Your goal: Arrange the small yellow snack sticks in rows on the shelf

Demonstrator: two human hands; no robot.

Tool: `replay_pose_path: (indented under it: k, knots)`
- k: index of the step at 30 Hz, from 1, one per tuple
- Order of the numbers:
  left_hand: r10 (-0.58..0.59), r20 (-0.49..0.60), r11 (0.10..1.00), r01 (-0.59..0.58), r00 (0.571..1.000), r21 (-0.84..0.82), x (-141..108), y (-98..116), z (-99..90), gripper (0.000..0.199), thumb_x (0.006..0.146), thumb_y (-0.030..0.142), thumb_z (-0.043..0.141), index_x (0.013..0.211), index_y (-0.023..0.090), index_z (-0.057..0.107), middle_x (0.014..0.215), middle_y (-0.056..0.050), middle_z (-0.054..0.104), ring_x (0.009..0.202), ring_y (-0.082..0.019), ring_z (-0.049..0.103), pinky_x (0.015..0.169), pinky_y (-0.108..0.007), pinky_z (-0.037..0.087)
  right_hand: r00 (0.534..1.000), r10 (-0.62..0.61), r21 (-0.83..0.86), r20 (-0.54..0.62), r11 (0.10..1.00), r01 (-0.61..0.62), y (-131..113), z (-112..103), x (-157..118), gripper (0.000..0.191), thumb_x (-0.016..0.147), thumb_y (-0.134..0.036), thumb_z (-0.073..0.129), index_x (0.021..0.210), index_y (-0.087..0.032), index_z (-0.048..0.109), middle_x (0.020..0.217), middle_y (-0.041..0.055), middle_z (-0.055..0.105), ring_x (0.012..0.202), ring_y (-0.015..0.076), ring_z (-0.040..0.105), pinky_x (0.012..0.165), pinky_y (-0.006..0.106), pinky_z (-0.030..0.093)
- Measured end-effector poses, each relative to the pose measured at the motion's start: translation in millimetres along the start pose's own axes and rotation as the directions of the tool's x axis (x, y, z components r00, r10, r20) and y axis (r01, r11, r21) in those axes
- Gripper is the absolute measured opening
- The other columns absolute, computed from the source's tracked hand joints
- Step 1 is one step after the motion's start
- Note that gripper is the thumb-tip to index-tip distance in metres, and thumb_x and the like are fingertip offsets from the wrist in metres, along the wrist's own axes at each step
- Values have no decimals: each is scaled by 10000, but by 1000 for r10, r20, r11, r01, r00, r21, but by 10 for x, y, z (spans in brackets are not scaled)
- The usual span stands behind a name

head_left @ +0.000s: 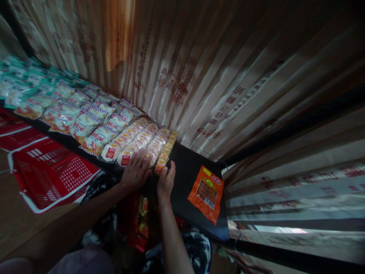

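My left hand point(137, 169) lies with fingers extended over the near ends of the rice cracker packs point(139, 139), which stand in tight rows on a black shelf point(182, 179). Beside them runs a narrow row of small yellow packets point(167, 150). At that row's near end is my right hand point(166, 182), its fingers stretched forward and its thumb against the front packet. Neither hand appears to grip anything, though the left palm's underside is hidden. An orange snack pouch point(207, 194) lies flat on the shelf to the right.
Left along the shelf stand rows of white-and-orange snack bags point(94, 121), then green-topped bags point(37, 78). A red basket point(54, 171) sits at the left. Below my hands, a red container holds several yellow packets point(143, 228). A printed pleated curtain point(182, 80) hangs behind the shelf.
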State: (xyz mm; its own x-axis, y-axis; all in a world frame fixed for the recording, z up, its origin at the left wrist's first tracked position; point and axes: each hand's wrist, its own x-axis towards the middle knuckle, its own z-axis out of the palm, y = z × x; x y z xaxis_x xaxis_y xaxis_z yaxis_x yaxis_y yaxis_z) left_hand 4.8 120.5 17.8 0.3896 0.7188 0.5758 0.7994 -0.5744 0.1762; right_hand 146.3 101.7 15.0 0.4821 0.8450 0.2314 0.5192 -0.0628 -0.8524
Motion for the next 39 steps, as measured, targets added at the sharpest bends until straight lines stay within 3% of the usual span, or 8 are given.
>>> replay_pose_path:
  k: [13, 22, 28, 39]
  knots:
    - [-19, -8, 999, 19, 1000, -41, 146, -19, 66, 483, 873, 288, 447, 1339, 173, 393, 1459, -141, 321, 1365, -289, 237, 1093, -513, 234, 999, -35, -23, 32, 999, 35, 57, 65, 139, 641, 873, -480, 288, 1365, -70, 316, 1434, 184, 330, 1342, 238, 281, 1081, 435, 234]
    - [-17, 32, 1000, 16, 999, 27, 155, -25, 108, 441, 881, 302, 437, 1301, 166, 438, 1418, -163, 382, 1360, -312, 243, 1065, -530, 271, 998, -20, -16, 58, 1000, 21, -18, 167, 215, 688, 864, -499, 271, 1381, -44, 284, 1446, 204, 300, 1351, 265, 261, 1079, 448, 231]
    - [-18, 36, 1000, 17, 999, 26, 152, -27, 121, 439, 877, 314, 444, 1287, 159, 455, 1399, -163, 408, 1351, -314, 264, 1062, -522, 280, 998, -15, -44, 57, 999, 17, -8, 260, 234, 625, 888, -446, 224, 1377, -62, 291, 1418, 209, 349, 1321, 268, 323, 1051, 465, 273]
    - [-7, 38, 999, 5, 999, 47, 164, -8, 115, 424, 874, 317, 445, 1265, 158, 484, 1376, -176, 436, 1333, -309, 306, 1058, -510, 294, 994, -106, -115, 9, 988, 107, -14, 345, 210, 565, 897, -337, 249, 1396, -71, 246, 1439, 210, 312, 1330, 273, 301, 1033, 491, 290]
